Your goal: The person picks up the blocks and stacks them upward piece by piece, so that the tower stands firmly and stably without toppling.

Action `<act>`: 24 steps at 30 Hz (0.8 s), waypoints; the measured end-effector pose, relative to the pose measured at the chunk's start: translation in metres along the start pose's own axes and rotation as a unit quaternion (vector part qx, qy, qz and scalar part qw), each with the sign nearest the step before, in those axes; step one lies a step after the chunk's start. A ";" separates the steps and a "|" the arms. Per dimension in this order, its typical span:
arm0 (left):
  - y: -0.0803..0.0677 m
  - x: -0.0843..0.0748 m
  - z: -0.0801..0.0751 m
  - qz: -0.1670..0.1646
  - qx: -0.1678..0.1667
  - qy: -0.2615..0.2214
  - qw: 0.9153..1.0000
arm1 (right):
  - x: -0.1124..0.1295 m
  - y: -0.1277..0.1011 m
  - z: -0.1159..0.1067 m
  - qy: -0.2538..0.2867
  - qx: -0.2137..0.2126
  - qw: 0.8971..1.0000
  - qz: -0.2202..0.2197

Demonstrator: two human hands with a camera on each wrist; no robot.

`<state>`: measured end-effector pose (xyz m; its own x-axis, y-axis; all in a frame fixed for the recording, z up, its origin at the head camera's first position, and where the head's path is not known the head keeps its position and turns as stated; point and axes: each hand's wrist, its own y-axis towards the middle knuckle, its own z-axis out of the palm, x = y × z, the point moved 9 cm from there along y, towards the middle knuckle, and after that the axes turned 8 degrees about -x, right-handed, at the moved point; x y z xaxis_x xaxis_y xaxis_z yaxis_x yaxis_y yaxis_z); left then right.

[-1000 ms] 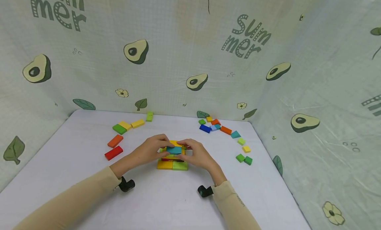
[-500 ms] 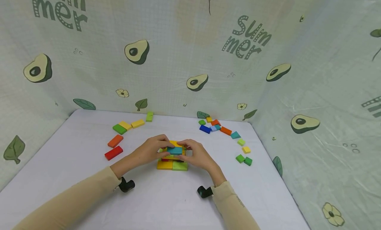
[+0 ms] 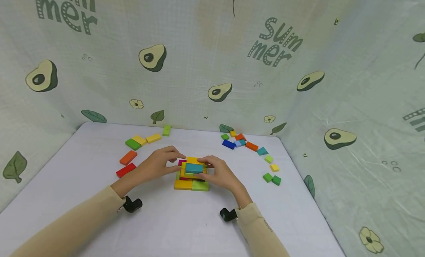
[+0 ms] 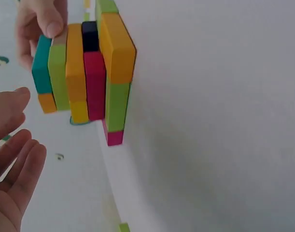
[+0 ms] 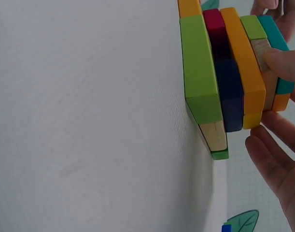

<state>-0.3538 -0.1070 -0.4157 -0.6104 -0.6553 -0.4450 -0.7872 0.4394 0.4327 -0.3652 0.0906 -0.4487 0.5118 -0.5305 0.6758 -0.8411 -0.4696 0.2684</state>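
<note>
Several layers of coloured wooden blocks form a stepped stack (image 3: 183,185) in the middle of the table. On its top layer lies a teal block (image 3: 194,168), with an orange block (image 5: 281,102) beside it in the right wrist view. My right hand (image 3: 220,172) is at the stack's right side, its thumb and fingers spanning a plain wood block (image 5: 260,49) just under the teal layer. My left hand (image 3: 156,164) is off to the stack's left, thumb and fingers apart. A gap shows between its fingertips and the stack (image 4: 76,63) in the left wrist view.
To the left lie a red block (image 3: 126,170), an orange-red block (image 3: 128,157), a green block (image 3: 132,144) and yellow ones. Small loose blocks curve along the right, among them a dark blue block (image 3: 228,144) and a green cube (image 3: 277,180). A patterned cloth hangs behind.
My left hand has let go of the top of the stack and moved left, its fingers spreading. The right hand stays where it was. The teal block shows more fully.
</note>
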 end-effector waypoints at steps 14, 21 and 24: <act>-0.049 0.104 -0.069 -0.126 -0.009 0.063 0.990 | 0.000 0.000 0.000 -0.009 0.005 1.000 0.014; -0.070 0.145 -0.084 -0.159 0.000 0.065 0.985 | 0.000 0.001 0.000 -0.006 0.004 1.000 0.014; -0.074 0.156 -0.081 -0.166 0.014 0.065 0.984 | 0.001 0.001 0.000 -0.005 0.003 1.000 0.013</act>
<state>-0.3838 -0.2917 -0.4541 -0.3043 -0.8379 -0.4531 -0.9444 0.2035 0.2581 -0.3656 0.0899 -0.4482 0.4915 -0.5488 0.6762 -0.8528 -0.4605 0.2462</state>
